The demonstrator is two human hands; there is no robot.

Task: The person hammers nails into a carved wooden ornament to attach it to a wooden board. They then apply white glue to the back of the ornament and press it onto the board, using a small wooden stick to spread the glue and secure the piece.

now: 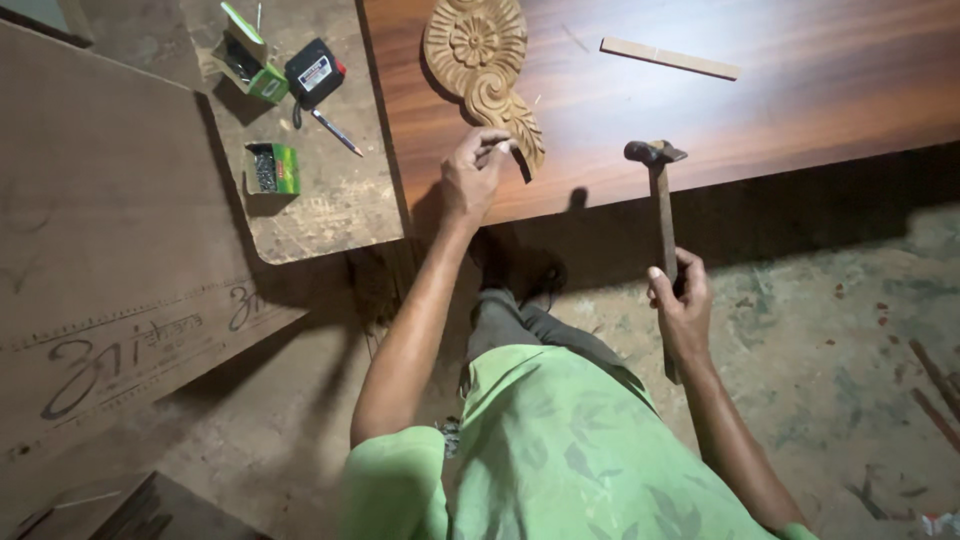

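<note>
A carved wooden ornament [482,70] with a flower rosette lies on a dark red-brown wooden panel [800,90]. My left hand [472,178] rests at the ornament's lower tip, fingers pinched together on something small, probably a nail that is too small to make out. My right hand [680,300] grips the wooden handle of a hammer [660,190], held upright with its metal head level with the panel's near edge, a little to the right of the ornament.
A thin wooden strip [670,58] lies on the panel at the back. To the left, a plywood piece holds two green boxes of nails [270,168], a black tape measure [315,72] and a pencil [335,132]. Large plywood sheets [100,250] lean at the left. Dusty concrete floor lies at the right.
</note>
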